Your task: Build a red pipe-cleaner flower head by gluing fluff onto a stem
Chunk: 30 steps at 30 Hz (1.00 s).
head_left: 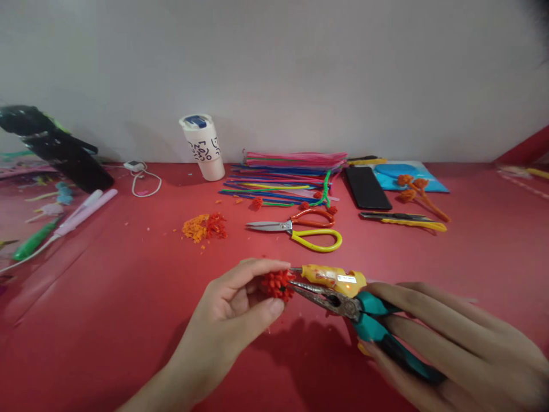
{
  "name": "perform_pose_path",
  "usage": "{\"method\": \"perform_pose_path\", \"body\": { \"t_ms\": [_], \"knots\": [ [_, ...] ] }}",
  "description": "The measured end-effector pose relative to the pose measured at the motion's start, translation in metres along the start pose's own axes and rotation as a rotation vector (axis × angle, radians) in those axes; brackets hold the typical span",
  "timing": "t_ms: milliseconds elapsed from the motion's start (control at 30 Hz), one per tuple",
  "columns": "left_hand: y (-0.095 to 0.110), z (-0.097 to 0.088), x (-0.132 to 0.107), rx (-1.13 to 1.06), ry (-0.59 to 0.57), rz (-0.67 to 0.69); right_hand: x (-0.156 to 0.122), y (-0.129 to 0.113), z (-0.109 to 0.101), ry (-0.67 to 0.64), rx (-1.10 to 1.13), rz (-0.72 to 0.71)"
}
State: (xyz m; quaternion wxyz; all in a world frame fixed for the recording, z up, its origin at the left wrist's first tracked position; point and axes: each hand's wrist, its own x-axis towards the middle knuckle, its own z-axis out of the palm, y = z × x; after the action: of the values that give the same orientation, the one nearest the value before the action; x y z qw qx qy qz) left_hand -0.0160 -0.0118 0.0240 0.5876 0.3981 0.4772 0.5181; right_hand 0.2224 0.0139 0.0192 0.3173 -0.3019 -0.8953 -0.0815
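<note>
My left hand (234, 306) pinches a small red pipe-cleaner flower (278, 284) between thumb and fingertips, low over the red table (128, 297). My right hand (450, 343) grips teal-handled needle-nose pliers (343, 306), whose jaws point left and touch the flower. A yellow glue gun (332, 277) lies on the table just behind the pliers, its nozzle towards the flower.
Scissors (300, 229) with orange and yellow loops lie mid-table, near a heap of orange and red scraps (203, 226). Behind are a pile of coloured pipe cleaners (287, 177), a white cup (202, 146), a black phone (368, 187), a yellow cutter (403, 220) and orange flowers (416, 189). Pens lie left (81, 214).
</note>
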Motion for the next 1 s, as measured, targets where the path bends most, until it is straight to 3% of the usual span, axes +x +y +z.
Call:
{"method": "perform_pose_path", "body": {
  "t_ms": [200,533,767,1000],
  "knots": [
    [0.001,0.002,-0.002,0.029,-0.007,0.000,0.000,0.000,0.000,0.003,-0.016,0.001],
    [-0.001,0.001,-0.002,-0.114,0.035,-0.031,0.002,0.000,-0.002,-0.008,-0.046,-0.042],
    [0.000,0.007,-0.003,0.073,0.177,0.062,-0.002,-0.003,0.000,0.002,-0.155,-0.083],
    [0.000,0.007,-0.003,0.005,0.160,0.036,-0.016,-0.001,0.004,0.006,-0.239,-0.119]
  ]
}}
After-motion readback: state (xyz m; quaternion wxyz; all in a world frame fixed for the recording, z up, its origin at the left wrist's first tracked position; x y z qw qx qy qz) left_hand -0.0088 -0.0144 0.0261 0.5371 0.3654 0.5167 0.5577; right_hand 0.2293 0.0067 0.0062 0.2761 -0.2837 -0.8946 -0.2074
